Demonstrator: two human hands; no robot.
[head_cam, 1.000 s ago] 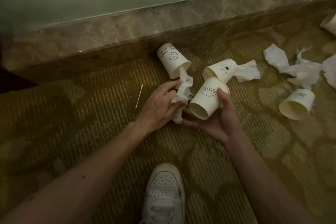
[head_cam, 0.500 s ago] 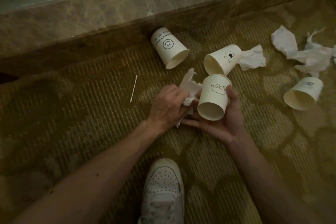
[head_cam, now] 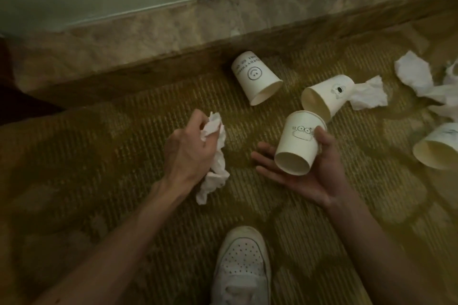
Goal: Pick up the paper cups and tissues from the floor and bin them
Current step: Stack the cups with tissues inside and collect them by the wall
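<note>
- Our L hand (head_cam: 188,153) is clenched on the crumpled tissue (head_cam: 215,171), bunched for one carry.
- Our R hand (head_cam: 309,176) cradles the cup (head_cam: 297,143), thumb pinning it; mouth faces us, prob. to take the tissue.
- We see no bin.

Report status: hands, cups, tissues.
Left grip holds crumpled tissue. Right grip holds cartoon-face cup. Smiley cup, other litter on carpet; nothing blocking.

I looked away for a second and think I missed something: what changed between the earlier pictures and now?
The left hand, gripping the crumpled tissue, drew it leftward, away from the cup in the right hand; the hands are now apart. The right hand kept holding that cup, and the smiley cup stayed lying on the carpet.
</note>
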